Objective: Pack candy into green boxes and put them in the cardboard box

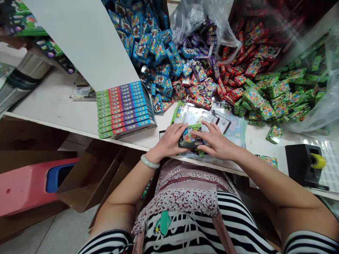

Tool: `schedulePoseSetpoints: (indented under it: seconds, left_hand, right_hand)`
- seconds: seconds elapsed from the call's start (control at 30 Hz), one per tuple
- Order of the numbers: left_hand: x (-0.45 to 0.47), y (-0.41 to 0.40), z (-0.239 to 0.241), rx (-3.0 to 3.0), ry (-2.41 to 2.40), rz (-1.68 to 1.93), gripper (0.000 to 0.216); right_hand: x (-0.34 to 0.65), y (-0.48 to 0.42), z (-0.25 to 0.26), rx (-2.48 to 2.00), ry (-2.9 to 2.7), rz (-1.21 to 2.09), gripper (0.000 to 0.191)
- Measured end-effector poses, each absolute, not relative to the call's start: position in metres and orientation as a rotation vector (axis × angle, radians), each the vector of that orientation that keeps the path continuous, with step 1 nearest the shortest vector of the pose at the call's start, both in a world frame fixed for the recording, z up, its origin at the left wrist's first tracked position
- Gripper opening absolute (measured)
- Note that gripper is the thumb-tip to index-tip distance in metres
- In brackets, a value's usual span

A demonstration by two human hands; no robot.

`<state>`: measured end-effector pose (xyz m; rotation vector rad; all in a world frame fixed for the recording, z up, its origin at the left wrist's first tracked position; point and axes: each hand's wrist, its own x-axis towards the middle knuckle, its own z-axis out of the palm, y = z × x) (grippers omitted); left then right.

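Both hands, left (169,143) & right (217,143), grip green packet (188,138) over clear sleeves (233,128) at near table (53,102) edge; filled stack (124,109) sits left, loose packets (201,70) far.

small boxes in piles: blue (148,42), purple (203,38), red (249,38), green (286,91). stacked packs (123,109) striped green/red/purple/blue. bracelet (149,162) pale green. tape dispenser (304,165) black, yellow roll. shirt (212,229) black-white stripes. stool (29,183) red, blue slot.
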<state>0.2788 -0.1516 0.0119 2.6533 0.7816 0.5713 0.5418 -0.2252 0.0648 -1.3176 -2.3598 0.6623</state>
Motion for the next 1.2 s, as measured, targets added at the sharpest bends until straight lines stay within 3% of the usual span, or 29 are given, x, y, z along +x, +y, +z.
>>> schedulePoseSetpoints:
  seconds: [0.2,0.33,0.6,0.73,0.83,1.0,1.2]
  left_hand:
    - [0.272,-0.145,0.025,2.697,0.897,0.614,0.106]
    - [0.274,-0.146,0.03,2.718,0.878,0.711,0.106]
    - [0.259,-0.142,0.024,2.718,0.981,0.77,0.106]
    - [0.266,-0.138,0.019,2.714,1.006,0.781,0.11]
    - [0.275,-0.14,0.017,2.715,0.988,0.747,0.111]
    - [0.281,-0.148,0.019,2.746,0.923,0.688,0.11]
    - [0.276,-0.152,0.017,2.756,0.901,0.709,0.106]
  right_hand:
    - [0.568,-0.153,0.051,-1.67,-1.752,0.484,0.032]
    - [0.576,-0.096,0.037,-2.087,-1.709,0.43,0.042]
    - [0.587,-0.106,0.04,-1.647,-1.203,0.829,0.017]
    - [0.586,-0.156,0.055,-1.44,-1.11,1.063,0.028]
    - [0.575,-0.19,0.061,-1.395,-1.195,0.977,0.032]
    - [0.558,-0.21,0.063,-1.442,-1.322,0.913,0.073]
    - [0.551,-0.213,0.066,-1.568,-1.584,1.009,0.053]
